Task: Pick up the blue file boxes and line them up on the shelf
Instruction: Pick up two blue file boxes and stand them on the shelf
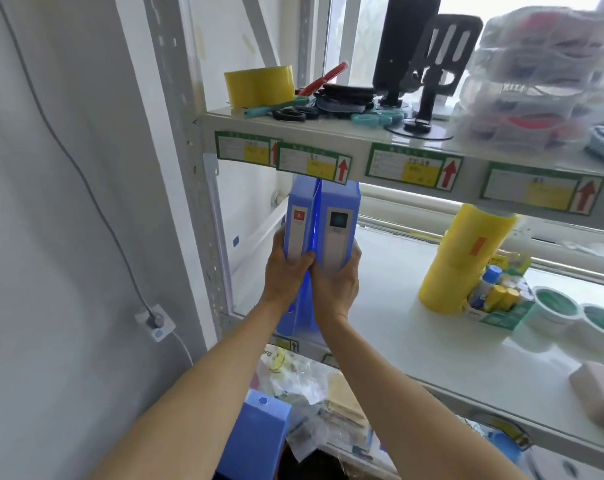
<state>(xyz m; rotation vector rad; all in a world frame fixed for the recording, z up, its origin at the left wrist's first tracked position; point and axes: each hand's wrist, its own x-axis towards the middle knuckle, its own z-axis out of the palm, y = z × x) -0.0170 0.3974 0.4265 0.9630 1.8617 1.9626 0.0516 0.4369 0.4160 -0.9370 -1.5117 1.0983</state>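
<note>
Two blue file boxes stand upright side by side at the left end of the middle shelf (380, 306), spines facing me. My left hand (286, 275) grips the left file box (299, 220), thumb across its spine. My right hand (338, 278) holds the right file box (338, 230) from its right side. The two boxes touch each other. Another blue file box (255, 434) sits low down below the shelf, near my left forearm.
Yellow tape rolls (463, 258), a box of glue sticks (498, 299) and white tape rolls (557, 310) occupy the middle shelf's right part. The top shelf (363, 140) holds yellow tape, scissors and black stands. A wall socket (155, 322) is at left. Clutter fills the lower shelf.
</note>
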